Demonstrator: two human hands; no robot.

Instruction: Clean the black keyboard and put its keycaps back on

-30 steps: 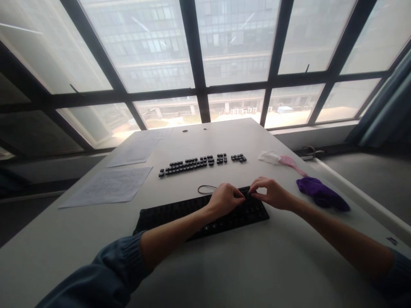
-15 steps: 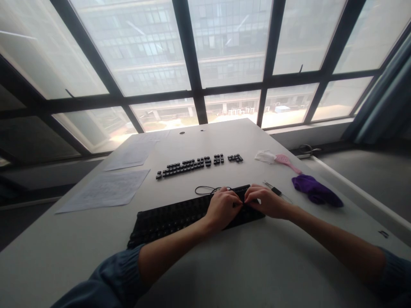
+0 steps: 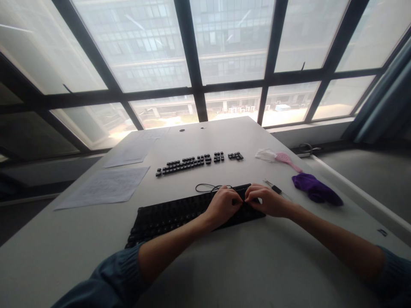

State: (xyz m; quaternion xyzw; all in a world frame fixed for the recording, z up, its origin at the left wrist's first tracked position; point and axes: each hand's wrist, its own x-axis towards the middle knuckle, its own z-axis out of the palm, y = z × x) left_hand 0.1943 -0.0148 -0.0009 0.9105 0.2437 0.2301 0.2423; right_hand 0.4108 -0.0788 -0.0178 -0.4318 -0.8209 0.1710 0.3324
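Observation:
A black keyboard (image 3: 173,214) lies slantwise on the white table, its right part under my hands. My left hand (image 3: 224,203) is closed in a pinch over that right part, thumb and forefinger pressed together. Close beside it, my right hand (image 3: 265,199) pinches at the same spot, the fingertips of both hands almost touching. Whatever sits between the fingertips is too small and dark to make out. Beyond the keyboard, several loose black keycaps (image 3: 192,162) are laid out in rows. A thin black cable (image 3: 205,187) loops behind the keyboard.
On the right lie a pink brush (image 3: 285,160), a white crumpled wrapper (image 3: 266,155), a purple cloth (image 3: 316,189) and a small black-handled tool (image 3: 274,187). Paper sheets (image 3: 105,188) cover the table's left side. A small dark piece (image 3: 382,232) rests near the right edge.
Both hands stay over the same part of the keyboard, with only slight finger movement. The view has shifted very slightly.

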